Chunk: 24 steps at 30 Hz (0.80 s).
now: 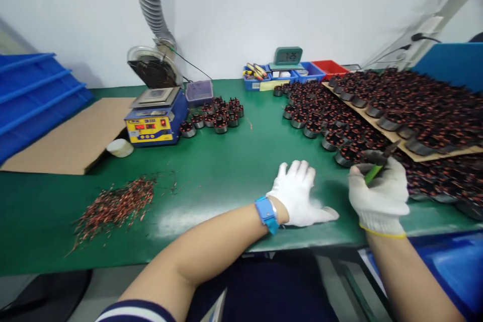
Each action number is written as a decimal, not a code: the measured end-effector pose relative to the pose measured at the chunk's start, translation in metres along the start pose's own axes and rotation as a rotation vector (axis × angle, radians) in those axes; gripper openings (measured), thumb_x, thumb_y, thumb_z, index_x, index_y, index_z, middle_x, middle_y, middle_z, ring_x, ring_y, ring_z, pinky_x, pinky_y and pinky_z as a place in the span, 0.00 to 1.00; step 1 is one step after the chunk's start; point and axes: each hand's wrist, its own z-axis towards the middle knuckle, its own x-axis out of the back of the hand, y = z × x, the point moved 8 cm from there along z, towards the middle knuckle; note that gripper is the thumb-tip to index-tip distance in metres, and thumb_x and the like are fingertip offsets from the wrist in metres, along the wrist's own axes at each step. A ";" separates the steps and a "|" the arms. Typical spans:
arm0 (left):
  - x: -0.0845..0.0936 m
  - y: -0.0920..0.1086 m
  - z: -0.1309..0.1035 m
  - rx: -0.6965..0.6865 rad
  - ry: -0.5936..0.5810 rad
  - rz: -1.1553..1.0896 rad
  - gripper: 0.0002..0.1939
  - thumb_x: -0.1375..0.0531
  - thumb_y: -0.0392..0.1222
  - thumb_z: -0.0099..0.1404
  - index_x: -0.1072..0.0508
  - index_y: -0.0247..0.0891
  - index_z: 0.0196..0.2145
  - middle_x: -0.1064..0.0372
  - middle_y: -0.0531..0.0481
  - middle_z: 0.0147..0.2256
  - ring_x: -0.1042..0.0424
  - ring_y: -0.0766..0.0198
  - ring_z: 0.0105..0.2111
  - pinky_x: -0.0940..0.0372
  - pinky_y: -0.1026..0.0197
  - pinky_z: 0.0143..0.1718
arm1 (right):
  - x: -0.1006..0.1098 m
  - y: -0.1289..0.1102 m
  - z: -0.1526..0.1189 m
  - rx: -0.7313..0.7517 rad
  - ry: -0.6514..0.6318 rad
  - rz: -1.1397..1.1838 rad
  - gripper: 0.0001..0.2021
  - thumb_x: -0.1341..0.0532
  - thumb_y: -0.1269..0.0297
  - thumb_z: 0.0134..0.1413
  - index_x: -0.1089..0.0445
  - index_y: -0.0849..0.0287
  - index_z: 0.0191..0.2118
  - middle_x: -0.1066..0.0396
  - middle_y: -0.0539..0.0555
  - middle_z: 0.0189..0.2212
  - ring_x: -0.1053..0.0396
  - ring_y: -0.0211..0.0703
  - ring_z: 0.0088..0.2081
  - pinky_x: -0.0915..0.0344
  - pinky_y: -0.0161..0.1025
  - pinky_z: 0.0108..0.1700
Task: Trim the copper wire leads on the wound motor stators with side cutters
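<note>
My left hand (pixel 300 193), in a white glove, lies flat on the green table (pixel 226 171) with its fingers spread and nothing in it. To its right, my right hand (pixel 379 193), also gloved, is wrapped round a green-handled tool (pixel 373 173) whose dark tip points up and right. Just beyond that hand stand rows of round metal parts with dark tops and copper wire ends (pixel 334 138). A heap of short copper wire pieces (pixel 116 206) lies on the left of the table.
A blue and yellow heating unit (pixel 153 123) stands back left, beside a smaller group of wound parts (pixel 221 123). More wound parts fill a board (pixel 372 118) at right. Small bins (pixel 309 71) and a clock (pixel 288 56) are along the wall. Blue trays (pixel 33 95) lean far left.
</note>
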 end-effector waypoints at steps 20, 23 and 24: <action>0.138 -0.227 -0.030 0.769 0.445 0.316 0.22 0.44 0.53 0.63 0.28 0.35 0.47 0.40 0.31 0.52 0.39 0.38 0.51 0.41 0.42 0.47 | -0.045 -0.022 0.000 0.319 -0.329 -0.333 0.25 0.46 0.52 0.58 0.34 0.67 0.52 0.32 0.69 0.49 0.31 0.62 0.49 0.33 0.54 0.48; 0.128 -0.204 -0.045 0.645 0.376 0.270 0.18 0.44 0.52 0.63 0.27 0.36 0.43 0.39 0.35 0.50 0.37 0.45 0.50 0.40 0.47 0.48 | -0.029 -0.033 0.000 0.361 -0.196 -0.261 0.25 0.43 0.54 0.55 0.34 0.68 0.53 0.33 0.70 0.51 0.33 0.63 0.52 0.35 0.54 0.53; 0.123 -0.192 -0.054 0.586 0.344 0.248 0.17 0.43 0.52 0.63 0.27 0.38 0.41 0.39 0.38 0.50 0.36 0.49 0.50 0.39 0.49 0.49 | -0.023 -0.039 -0.003 0.393 -0.158 -0.210 0.25 0.42 0.54 0.54 0.35 0.67 0.54 0.33 0.70 0.52 0.34 0.62 0.53 0.36 0.54 0.54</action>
